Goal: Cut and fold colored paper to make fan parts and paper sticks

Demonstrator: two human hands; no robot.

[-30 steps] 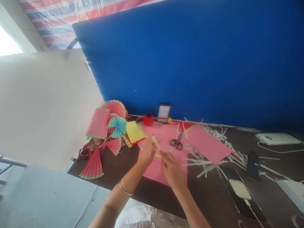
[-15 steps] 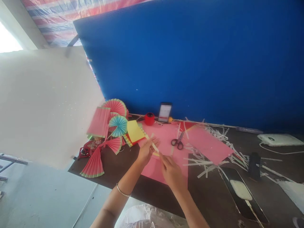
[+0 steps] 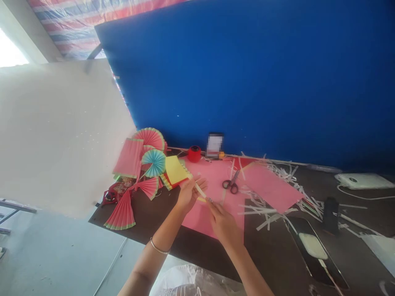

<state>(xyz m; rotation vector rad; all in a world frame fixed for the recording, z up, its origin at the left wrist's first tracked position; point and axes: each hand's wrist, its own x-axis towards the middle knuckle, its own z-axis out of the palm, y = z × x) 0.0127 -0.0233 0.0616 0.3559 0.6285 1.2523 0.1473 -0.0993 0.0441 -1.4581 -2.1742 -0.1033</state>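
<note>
A narrow pale strip of paper runs slantwise between my two hands over a large pink sheet. My left hand, with a bangle at the wrist, holds the strip's upper end under the thumb while its other fingers extend to the right. The fingertips of my right hand pinch the lower end. Just left of my left hand lies a yellow sheet over a red one. Scissors with dark handles rest on the pink sheet, above my right hand.
Pleated pink paper fans and a blue rosette crowd the table's left end. A red round object stands at the back. White paper scraps are strewn rightward, near a phone and a black object. A blue board rises behind.
My left hand has shifted slightly left and down, its fingers spread a little more along the strip. My right hand stays nearly in place, still pinching the lower end.
</note>
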